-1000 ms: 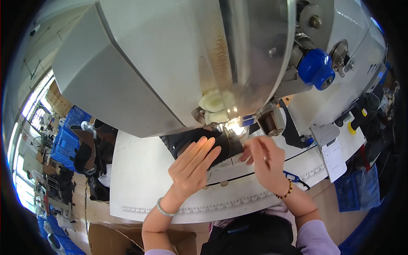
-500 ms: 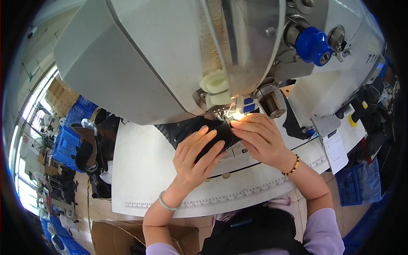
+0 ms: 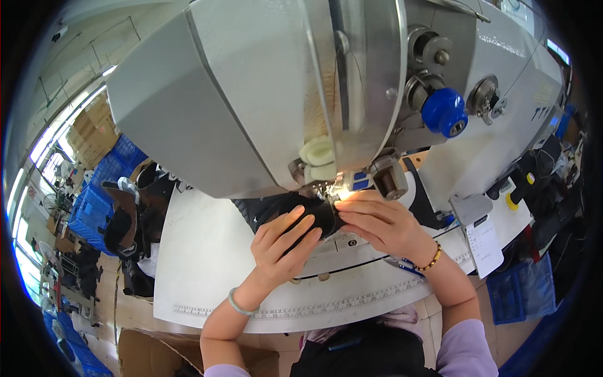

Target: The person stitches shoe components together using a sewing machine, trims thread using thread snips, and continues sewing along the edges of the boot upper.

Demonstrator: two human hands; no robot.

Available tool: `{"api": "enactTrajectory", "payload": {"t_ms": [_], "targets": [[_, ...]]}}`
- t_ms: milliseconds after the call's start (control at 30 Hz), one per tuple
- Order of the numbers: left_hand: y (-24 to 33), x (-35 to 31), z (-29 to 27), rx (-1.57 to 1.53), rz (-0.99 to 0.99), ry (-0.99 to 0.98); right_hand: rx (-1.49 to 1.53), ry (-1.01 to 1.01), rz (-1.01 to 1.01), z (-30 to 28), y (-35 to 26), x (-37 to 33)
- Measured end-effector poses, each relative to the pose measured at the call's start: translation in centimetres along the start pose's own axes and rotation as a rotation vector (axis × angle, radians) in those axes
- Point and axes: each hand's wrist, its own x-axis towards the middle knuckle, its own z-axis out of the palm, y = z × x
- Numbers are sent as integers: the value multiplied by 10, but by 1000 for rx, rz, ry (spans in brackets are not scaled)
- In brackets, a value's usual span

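Both hands press a black fabric piece (image 3: 314,217) under the sewing machine (image 3: 301,94)

Left hand (image 3: 282,248) lies flat, fingers spread on the piece's near left; right hand (image 3: 380,226) pinches its right edge by the needle; white bench (image 3: 201,264) beneath.

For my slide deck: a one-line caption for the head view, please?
Both hands, left hand and right hand, press black fabric under an industrial sewing machine.

Daylight from the windows (image 3: 38,157) at the left rim fills the room evenly, and a small lamp under the sewing machine head (image 3: 264,94) burns out to white glare at the needle area (image 3: 344,188). The white desk (image 3: 201,251) is bright with only soft shadows. Fisheye distortion bends straight edges near the black circular border; the centre stays sharp.
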Motion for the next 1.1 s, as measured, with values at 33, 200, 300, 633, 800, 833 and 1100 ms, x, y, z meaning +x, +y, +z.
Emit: {"api": "enactTrajectory", "payload": {"t_ms": [33,200,300,633,800,833,1100], "targets": [[0,-1,0,7,-7,13,-7,6,33,1,-2,0],[0,-1,2,33,-15,28,-17,18,88,3,-2,0],[-1,4,5,25,-60,32,-27,34,89,2,2,3],[-1,7,13,56,-103,39,-102,86,119,2,4,-3],[-6,6,9,62,-93,33,-105,48,141,5,-2,2],[-7,5,8,59,-94,30,-104,53,157,7,-2,2],[-7,9,15,86,-123,47,-193,44,289,10,-5,11]]}}
